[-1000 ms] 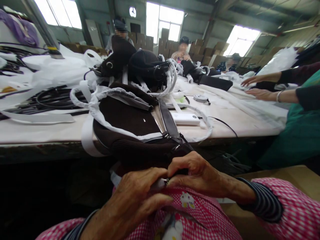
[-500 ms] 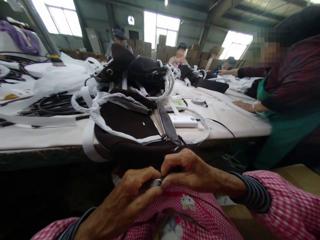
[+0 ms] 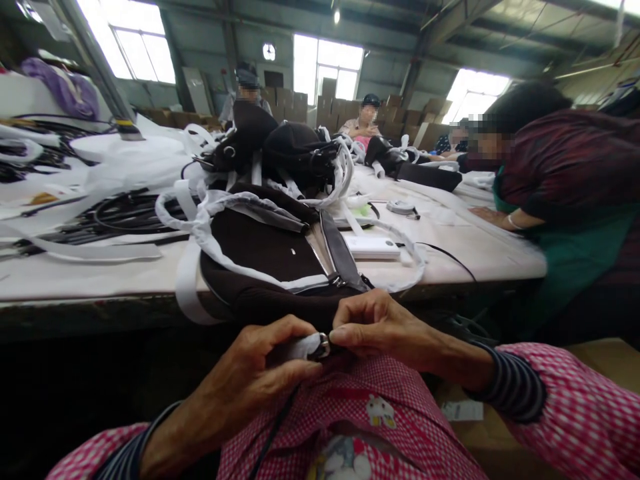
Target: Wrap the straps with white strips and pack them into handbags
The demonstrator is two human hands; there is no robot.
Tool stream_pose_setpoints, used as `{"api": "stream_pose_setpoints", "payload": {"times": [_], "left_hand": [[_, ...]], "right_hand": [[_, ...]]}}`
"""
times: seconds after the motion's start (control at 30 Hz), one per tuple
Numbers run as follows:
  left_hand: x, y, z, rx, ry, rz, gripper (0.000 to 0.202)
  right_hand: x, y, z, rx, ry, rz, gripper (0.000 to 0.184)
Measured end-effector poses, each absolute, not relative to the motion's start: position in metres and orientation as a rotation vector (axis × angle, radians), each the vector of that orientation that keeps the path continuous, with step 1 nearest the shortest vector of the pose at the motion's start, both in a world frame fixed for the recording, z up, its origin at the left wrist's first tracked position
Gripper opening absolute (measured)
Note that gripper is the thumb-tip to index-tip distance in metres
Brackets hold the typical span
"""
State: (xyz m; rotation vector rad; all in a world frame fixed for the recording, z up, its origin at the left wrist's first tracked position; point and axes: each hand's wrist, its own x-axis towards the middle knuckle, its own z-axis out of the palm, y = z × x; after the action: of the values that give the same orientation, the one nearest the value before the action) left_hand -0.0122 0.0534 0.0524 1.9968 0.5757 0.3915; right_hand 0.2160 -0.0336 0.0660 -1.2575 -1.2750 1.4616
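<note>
Both left hand [image 3: 253,367] and right hand [image 3: 393,333] are pinched narrow, the left on a wrapped strap [image 3: 303,348], the right at its buckle [image 3: 325,345], just off the counter's [image 3: 75,279] near edge beside the overhanging bag [image 3: 257,243]. The strap looks light and soft, the buckle hard and slick; the wrapping should grip best.

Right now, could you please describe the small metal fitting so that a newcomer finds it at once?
Start at the pale table and find the dark bag at its near edge. Just below it in the picture, the left hand and right hand nearly meet. The silvery metal fitting is at the end of a white-wrapped piece; unlike the bag's metal hardware, it sits between the two hands.
</note>
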Motion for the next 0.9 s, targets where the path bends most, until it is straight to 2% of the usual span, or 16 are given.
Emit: {"api": "stream_pose_setpoints", "payload": {"times": [0.2, 0.43, 0.57, 0.7, 0.8, 0.9], "left_hand": [[-0.01, 0.047, 0.042, 2.209, 0.527, 0.698, 0.011], [-0.012, 0.053, 0.04, 2.379, 0.375, 0.454, 0.024], [-0.009, 0.055, 0.033, 2.47, 0.38, 0.507, 0.022], [-0.01, 0.042, 0.025, 2.559, 0.422, 0.85, 0.014], [-0.017, 0.021, 0.016, 2.532, 0.598, 1.26, 0.022], [-0.022, 0.001, 0.004, 2.358, 0.789, 1.264, 0.016]], "right_hand": [[0.205, -0.03, 0.059, -1.218, -1.128, 1.509, 0.038], [0.211, -0.038, 0.057, -1.227, -1.158, 1.587, 0.042], [0.207, -0.037, 0.059, -1.299, -1.163, 1.6, 0.042], [0.198, -0.037, 0.053, -1.282, -1.074, 1.548, 0.034], [0.19, -0.042, 0.043, -1.255, -0.937, 1.482, 0.034], [0.181, -0.049, 0.036, -1.268, -0.88, 1.389, 0.035]]}}
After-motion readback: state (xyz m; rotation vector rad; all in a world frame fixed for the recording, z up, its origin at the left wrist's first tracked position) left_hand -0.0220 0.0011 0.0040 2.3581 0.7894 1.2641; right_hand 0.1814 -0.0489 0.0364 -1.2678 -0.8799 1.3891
